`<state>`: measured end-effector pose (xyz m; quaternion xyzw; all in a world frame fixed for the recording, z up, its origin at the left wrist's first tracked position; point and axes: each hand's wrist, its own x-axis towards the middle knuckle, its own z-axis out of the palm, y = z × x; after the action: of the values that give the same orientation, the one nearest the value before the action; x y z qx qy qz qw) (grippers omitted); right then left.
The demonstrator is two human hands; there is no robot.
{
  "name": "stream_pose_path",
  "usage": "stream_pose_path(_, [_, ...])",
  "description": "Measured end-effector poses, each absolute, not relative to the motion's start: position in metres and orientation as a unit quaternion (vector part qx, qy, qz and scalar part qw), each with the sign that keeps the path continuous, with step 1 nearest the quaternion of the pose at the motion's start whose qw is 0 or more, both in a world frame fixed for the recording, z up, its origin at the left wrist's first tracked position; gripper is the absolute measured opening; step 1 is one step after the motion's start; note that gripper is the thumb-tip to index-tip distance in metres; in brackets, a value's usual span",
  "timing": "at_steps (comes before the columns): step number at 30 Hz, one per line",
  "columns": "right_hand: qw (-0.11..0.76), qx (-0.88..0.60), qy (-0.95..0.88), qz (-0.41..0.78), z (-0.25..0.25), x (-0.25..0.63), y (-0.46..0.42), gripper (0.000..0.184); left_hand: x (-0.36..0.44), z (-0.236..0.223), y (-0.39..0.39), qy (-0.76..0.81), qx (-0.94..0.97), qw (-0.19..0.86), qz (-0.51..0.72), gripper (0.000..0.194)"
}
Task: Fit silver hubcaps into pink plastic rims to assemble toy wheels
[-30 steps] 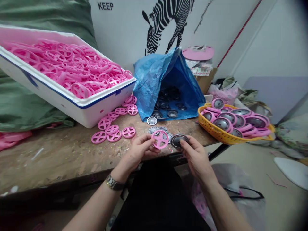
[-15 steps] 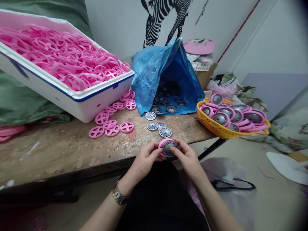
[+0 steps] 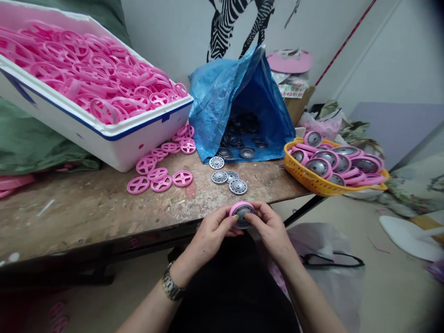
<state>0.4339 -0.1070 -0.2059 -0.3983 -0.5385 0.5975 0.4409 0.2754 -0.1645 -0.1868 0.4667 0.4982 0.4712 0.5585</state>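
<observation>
Between both hands, just off the table's front edge, is a toy wheel: a pink ring [image 3: 237, 206] with a grey hubcap disc [image 3: 243, 222] on its face. My left hand [image 3: 215, 227] grips its left side, thumb on the disc. My right hand [image 3: 267, 225] holds the right side, its thumb also pressing the disc. The disc now lies nearly in line with the ring; whether it is fully seated I cannot tell. Beyond the hands, several loose grey discs [image 3: 237, 187] lie on the table, and several pink spoked rings [image 3: 182, 178] lie to their left.
A white foam box [image 3: 118, 149] heaped with pink rings stands tilted at the left. An open blue bag [image 3: 211, 101] with dark discs is at the back middle. A yellow basket [image 3: 312, 184] of wheels sits on the right end of the wooden table [image 3: 100, 208].
The grey disc has shifted left over the pink ring and the wheel has tilted, showing more pink at the top. Both hands keep their hold; the view has dipped slightly.
</observation>
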Motion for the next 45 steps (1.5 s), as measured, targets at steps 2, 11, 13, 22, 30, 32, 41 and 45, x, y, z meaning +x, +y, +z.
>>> stream_pose_path(2, [0.444,-0.397,-0.533,0.601,-0.203,0.434,-0.110,0.028,0.277,-0.186,-0.166,0.503,0.497,0.522,0.477,0.031])
stream_pose_path(11, [0.469,-0.402,-0.528,0.583,-0.201,0.433,-0.120,0.019,0.289,-0.195,-0.168,0.549,0.548,0.396,0.491,0.026])
stream_pose_path(13, [0.463,-0.404,-0.526,0.588,-0.202,0.434,-0.118,0.021,0.290,-0.195,-0.167,0.549,0.540,0.412,0.487,0.027])
stream_pose_path(22, [0.442,-0.398,-0.515,0.617,-0.202,0.435,-0.111,0.028,0.288,-0.198,-0.166,0.526,0.525,0.477,0.469,0.035])
stream_pose_path(30, [0.459,-0.368,-0.522,0.617,-0.194,0.433,-0.120,0.026,0.285,-0.195,-0.163,0.509,0.501,0.501,0.489,0.035])
stream_pose_path(32, [0.458,-0.364,-0.524,0.619,-0.193,0.434,-0.119,0.025,0.285,-0.193,-0.162,0.513,0.506,0.494,0.487,0.035])
stream_pose_path(41, [0.457,-0.394,-0.564,0.563,-0.184,0.444,-0.120,0.013,0.294,-0.194,-0.162,0.506,0.549,0.454,0.487,0.033])
stream_pose_path(45, [0.426,-0.389,-0.587,0.567,-0.173,0.452,-0.118,0.016,0.301,-0.191,-0.160,0.508,0.541,0.460,0.488,0.041])
